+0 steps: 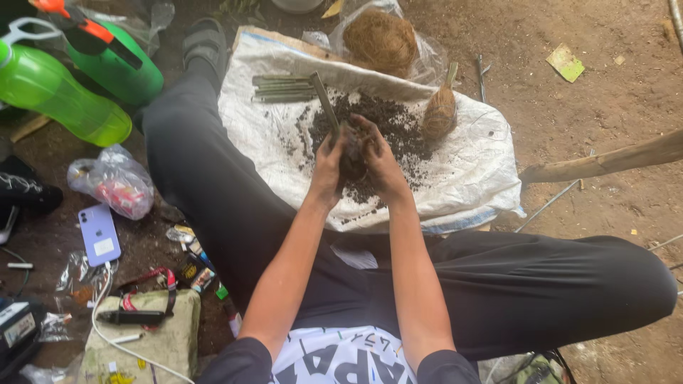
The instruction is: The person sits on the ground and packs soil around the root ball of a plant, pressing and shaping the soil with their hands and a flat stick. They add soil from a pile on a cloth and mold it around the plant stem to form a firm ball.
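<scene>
Soil (pixel 353 158), a dark clump of it, is being pressed around the bottom end of a green stick (pixel 325 104), pretty much dead centre over the white sack (pixel 469 178). It's cupped from both sides: the left hand (pixel 328 165) is wrapped on at 9 o'clock and the right hand (pixel 379 162) at 3 o'clock, fingers curled tight round the clump so hardly any of it can be seen. The stick is tilted, poking up toward 11 o'clock from between the hands.

More loose soil (pixel 398 131) is scattered on the sack right around and beyond the hands. At 2 o'clock, a brown fibre-wrapped ball (pixel 440 112) with a stalk is lying on the sack's edge. At 11 o'clock, a bundle of cut green sticks (pixel 283 88) is laid flat, side by side. Further out at 12 o'clock, a wad of coconut fibre (pixel 380 40) is sat in a clear bag.

Way off at 9 to 10 o'clock, two green bottles (pixel 67 92) are lying on the dirt, and a lilac phone (pixel 99 234) can be seen at 8 o'clock, near a knotted plastic bag (pixel 114 181).
</scene>
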A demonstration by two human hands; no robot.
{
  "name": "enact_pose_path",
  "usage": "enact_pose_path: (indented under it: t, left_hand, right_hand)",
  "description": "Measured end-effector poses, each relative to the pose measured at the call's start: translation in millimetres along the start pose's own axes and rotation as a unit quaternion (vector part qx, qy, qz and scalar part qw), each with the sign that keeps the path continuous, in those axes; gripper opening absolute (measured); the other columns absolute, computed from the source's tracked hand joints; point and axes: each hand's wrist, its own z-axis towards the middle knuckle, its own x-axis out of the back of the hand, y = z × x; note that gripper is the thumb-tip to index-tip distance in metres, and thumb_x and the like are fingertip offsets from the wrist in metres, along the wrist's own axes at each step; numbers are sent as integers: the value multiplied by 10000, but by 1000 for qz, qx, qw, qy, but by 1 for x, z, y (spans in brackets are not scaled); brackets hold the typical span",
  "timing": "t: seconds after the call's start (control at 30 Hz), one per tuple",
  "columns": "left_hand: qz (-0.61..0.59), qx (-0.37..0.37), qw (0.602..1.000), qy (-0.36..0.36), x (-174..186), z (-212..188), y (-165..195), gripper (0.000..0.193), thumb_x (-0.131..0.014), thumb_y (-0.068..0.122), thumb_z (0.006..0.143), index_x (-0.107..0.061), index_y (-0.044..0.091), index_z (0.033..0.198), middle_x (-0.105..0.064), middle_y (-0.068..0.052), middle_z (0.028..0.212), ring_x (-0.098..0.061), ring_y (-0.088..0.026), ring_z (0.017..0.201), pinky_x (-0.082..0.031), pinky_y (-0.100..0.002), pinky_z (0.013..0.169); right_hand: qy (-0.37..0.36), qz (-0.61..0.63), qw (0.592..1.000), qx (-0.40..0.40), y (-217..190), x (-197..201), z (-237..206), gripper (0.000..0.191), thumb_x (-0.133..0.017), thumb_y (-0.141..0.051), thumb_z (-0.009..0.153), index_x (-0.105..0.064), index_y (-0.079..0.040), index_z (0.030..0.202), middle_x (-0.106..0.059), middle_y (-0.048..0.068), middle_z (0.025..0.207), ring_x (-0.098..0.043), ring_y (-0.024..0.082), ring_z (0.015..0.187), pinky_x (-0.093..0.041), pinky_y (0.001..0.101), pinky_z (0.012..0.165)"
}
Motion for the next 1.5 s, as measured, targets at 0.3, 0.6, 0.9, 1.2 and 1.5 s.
enact_pose_path:
  t: [0.3,0.6,0.9,1.2,1.5]
  left_hand:
    - [-48,-28,998,31,-22,26,13,370,-744,219,936,-553,108,1233,-646,-36,939,-681,-182,694,-567,-353,521]
    - [-60,-28,994,88,-39,38,23,324,-712,253,973,-561,86,1206,-619,-60,867,-669,-187,667,-577,-378,514]
    - [-10,-11,998,68,-59,17,27,396,-676,305,995,-537,97,1302,-599,-54,900,-676,-186,693,-585,-375,557]
    - [-45,-5,999,23,-81,16,26,509,-539,389,986,-469,118,1411,-684,-75,1099,-737,-229,875,-646,-408,737]
    - [-156,-46,986,31,-86,12,30,444,-517,396,1066,-526,80,1377,-635,-31,1091,-690,-130,935,-605,-314,802]
  right_hand:
    - [321,-519,792,-9,39,122,22,391,-587,-214,1004,-630,-73,1366,-688,132,1374,-633,278,1326,-489,407,1136]
    - [236,-738,624,96,54,106,20,413,-636,-91,940,-626,-31,1348,-598,186,1401,-491,397,1276,-263,633,1133]
    - [324,-682,655,31,34,88,-5,173,-716,-150,947,-777,-113,1104,-757,54,1069,-667,246,1000,-455,473,1032]
    - [277,-172,934,143,-68,35,1,243,-726,-204,977,-743,-55,1168,-771,80,1115,-711,147,1043,-559,281,955]
    - [121,-427,866,232,-118,-51,-37,200,-779,-187,960,-790,-47,1103,-650,149,1421,-586,224,1349,-487,360,1127]
